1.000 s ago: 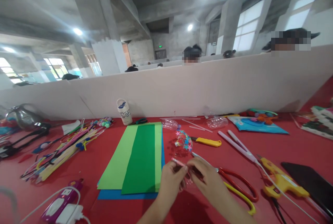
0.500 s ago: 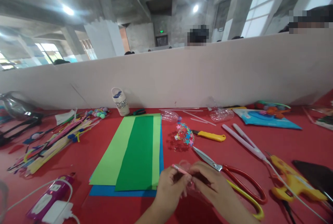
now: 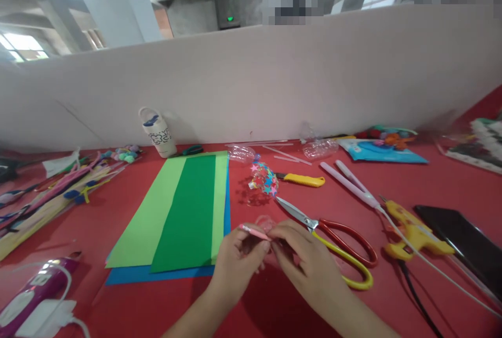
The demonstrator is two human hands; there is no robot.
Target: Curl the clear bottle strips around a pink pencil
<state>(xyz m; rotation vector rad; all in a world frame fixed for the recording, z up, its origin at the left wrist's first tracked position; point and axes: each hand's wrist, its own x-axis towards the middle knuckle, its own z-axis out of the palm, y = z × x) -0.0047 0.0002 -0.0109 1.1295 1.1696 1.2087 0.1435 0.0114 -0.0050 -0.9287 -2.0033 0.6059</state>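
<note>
My left hand (image 3: 241,259) pinches a short, thin pink stick (image 3: 254,232) with a pale end. My right hand (image 3: 304,254) is close beside it, its thumb and fingertips drawn together at the stick's right end; what they grip is hidden. Part of a clear plastic piece (image 3: 265,221) shows just behind the fingers. Beyond the hands sits a clear rounded piece covered in colourful stars (image 3: 265,178). Large scissors (image 3: 311,224) with one red and one yellow handle lie slightly open by my right hand.
Green paper sheets (image 3: 184,212) lie left, over blue ones. A yellow utility knife (image 3: 304,179), a pink flat iron (image 3: 353,186), a yellow glue gun (image 3: 415,231) and a black phone (image 3: 463,244) lie right. Farther back are a white tumbler (image 3: 160,136) and a white partition (image 3: 251,87).
My view has tilted down and swung slightly right, so the table's contents appear higher and farther left. Both hands stay together around the pink stick, which now shows more plainly.
</note>
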